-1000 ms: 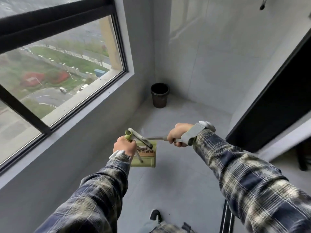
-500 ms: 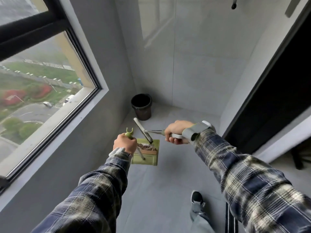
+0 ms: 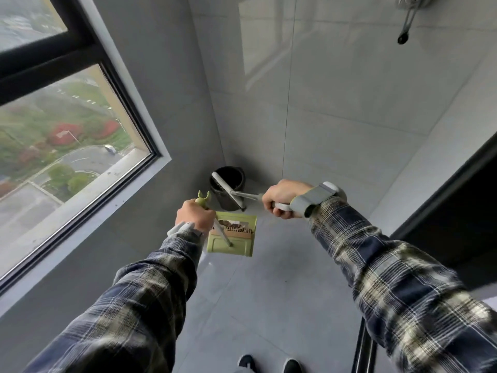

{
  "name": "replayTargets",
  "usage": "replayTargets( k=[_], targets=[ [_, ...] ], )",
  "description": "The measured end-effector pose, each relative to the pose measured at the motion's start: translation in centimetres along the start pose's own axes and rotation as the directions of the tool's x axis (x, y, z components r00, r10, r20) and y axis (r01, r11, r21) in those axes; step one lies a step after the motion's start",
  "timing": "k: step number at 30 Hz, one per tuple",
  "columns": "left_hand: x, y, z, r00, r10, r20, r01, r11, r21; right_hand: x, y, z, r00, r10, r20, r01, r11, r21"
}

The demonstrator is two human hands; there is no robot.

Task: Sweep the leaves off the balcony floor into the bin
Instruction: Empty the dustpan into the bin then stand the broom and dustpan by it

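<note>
Fingers of the left hand (image 3: 195,216) curled round the handle of a dustpan (image 3: 242,246) loaded with leaves (image 3: 232,226), right hand (image 3: 282,197) gripping a broom (image 3: 226,188), a person nears the corner bin (image 3: 236,179); sweeping looks done, with only tipping left.

Green dustpan (image 3: 231,240); black bin (image 3: 228,184); navy-cream plaid sleeves (image 3: 398,281); grey floor (image 3: 282,292).

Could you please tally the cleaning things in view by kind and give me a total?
dustpan: 1
broom: 1
bin: 1
Total: 3
</note>
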State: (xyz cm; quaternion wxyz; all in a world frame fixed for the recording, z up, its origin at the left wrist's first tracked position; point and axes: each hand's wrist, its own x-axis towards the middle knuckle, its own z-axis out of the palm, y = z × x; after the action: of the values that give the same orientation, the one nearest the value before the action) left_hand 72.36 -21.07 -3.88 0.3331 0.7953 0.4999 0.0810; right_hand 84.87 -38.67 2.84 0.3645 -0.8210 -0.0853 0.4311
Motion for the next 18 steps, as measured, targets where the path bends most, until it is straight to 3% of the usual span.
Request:
replayTargets(
  k=[9, 18],
  targets=[
    [11.7, 7.4, -0.6, 0.999, 0.013, -0.051, -0.015, 0.999, -0.041, 10.4, -8.5, -4.9, 0.998, -0.070, 0.005, 0.070, 0.997, -0.029],
    [22.7, 14.1, -2.2, 0.989, 0.129, -0.076, -0.129, 0.992, -0.001, 18.9, -16.1, -8.4, 0.997, -0.071, -0.012, 0.068, 0.988, -0.135]
  ],
)
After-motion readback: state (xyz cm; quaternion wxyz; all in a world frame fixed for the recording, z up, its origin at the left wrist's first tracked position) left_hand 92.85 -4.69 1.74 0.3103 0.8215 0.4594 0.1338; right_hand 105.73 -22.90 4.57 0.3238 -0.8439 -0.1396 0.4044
